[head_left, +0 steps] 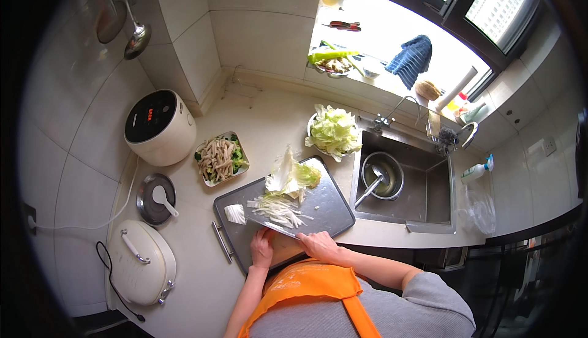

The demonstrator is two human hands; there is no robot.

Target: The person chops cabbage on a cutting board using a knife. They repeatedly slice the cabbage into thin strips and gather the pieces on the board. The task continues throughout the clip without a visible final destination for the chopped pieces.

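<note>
My right hand (320, 247) grips a kitchen knife (281, 229), its blade slanting up to the left over the near part of a dark grey cutting board (330, 202). My left hand (262, 249) is beside the blade on the near side, fingers bent; whether anything is under them is hidden. Beyond the blade lies a pile of thin white cabbage strips (278, 209). Larger cabbage leaves (291, 177) rest behind the strips. A cut white cabbage piece (235, 214) sits at the board's left side, near its metal handle (222, 242).
Torn cabbage leaves fill a bowl (334, 131) beside the sink (413, 209), which holds a metal pot (395, 191) with a ladle (370, 191). Leftward are a dish of mushrooms and broccoli (221, 159), a rice cooker (160, 126), a metal lid (149, 199) and a white appliance (142, 262).
</note>
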